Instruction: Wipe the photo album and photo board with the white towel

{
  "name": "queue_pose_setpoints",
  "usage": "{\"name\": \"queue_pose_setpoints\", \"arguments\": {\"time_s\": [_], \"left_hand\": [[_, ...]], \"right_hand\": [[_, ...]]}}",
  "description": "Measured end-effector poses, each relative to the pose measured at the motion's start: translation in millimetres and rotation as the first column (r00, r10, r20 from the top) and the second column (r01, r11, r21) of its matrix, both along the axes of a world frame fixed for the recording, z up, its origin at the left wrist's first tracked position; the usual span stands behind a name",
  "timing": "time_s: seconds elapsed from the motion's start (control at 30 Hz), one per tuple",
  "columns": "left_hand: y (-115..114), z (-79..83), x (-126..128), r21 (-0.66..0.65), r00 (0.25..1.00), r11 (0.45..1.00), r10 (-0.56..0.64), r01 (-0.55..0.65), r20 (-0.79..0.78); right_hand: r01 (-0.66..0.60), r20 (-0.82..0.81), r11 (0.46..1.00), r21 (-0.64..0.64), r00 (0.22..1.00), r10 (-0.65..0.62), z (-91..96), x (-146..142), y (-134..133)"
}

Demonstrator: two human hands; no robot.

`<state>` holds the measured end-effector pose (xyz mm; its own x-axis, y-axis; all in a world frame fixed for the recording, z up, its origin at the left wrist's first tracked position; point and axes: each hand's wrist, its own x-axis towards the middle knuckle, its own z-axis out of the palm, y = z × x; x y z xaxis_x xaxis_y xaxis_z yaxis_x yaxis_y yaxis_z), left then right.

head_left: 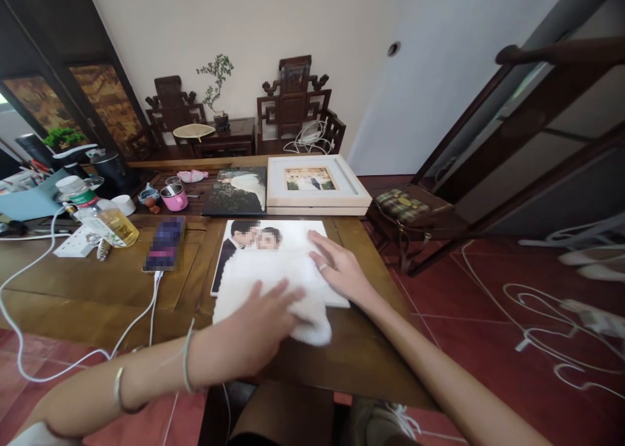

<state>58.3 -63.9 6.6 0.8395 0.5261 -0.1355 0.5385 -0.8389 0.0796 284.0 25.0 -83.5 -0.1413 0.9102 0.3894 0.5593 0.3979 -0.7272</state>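
Left hand (267,322), grip loose, fingers spread on white cloth (234,286) (slightly blurred); right hand (340,267) open, touching photo panel (293,234).

Left grip (268,319) on cloth (288,267), photo (293,234) beneath

I'm holding my left hand (261,325) spread toward two o'clock. My right hand (342,270) is pointing toward ten.

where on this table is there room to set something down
Bare table shows between the phone and the photo panel, and between the white cloth and the front edge. It is crowded toward the back left: bottle, power strip, pink mug.
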Motion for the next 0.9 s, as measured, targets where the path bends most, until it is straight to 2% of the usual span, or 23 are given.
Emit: {"name": "queue_pose_setpoints", "arguments": {"time_s": [0.1, 0.2, 0.27, 0.33, 0.43, 0.5, 0.6, 0.9], "left_hand": [[45.5, -7.4, -6.7, 0.040, 0.992, 0.993, 0.108, -0.111, 0.065], [93.9, -10.2, 5.4, 0.000, 0.972, 0.993, 0.115, -0.117, 0.206], [120.1, -6.2, 22.9, -0.018, 0.937, 0.996, 0.086, -0.085, 0.338], [140.0, 0.3, 43.7, -0.021, 0.914, 1.000, 0.025, -0.018, 0.404], [159.1, 7.4, 69.7, -0.068, 0.941, 0.996, -0.035, 0.061, 0.337], [164.6, 7.7, 76.6, -0.104, 0.966, 0.993, -0.018, 0.046, 0.258], [162.5, 3.2, 66.9, -0.112, 0.981, 0.994, 0.023, -0.001, 0.191], [132.5, -3.7, -36.8, 0.008, 0.981, 0.989, 0.145, -0.147, 0.129]], "right_hand": [[-0.011, 0.045, 0.999, 0.043, 0.999, 0.009, -2.3, 0.3, 2.1], [-0.013, 0.057, 0.997, 0.070, 0.998, 0.009, -3.6, 0.9, 3.1], [-0.011, 0.058, 0.996, 0.084, 0.998, 0.006, -4.1, 1.3, 3.1], [-0.015, 0.056, 0.996, 0.092, 0.998, 0.010, -4.5, 1.7, 3.0], [-0.012, 0.058, 0.996, 0.086, 0.998, 0.007, -5.0, 2.3, 2.8], [-0.003, 0.065, 0.997, 0.077, 0.998, -0.002, -4.8, 2.4, 2.6], [0.004, 0.072, 0.997, 0.074, 0.997, -0.009, -3.7, 1.9, 2.4], [-0.012, 0.029, 0.996, 0.087, 1.000, 0.010, -2.6, 0.3, 2.2]]}}
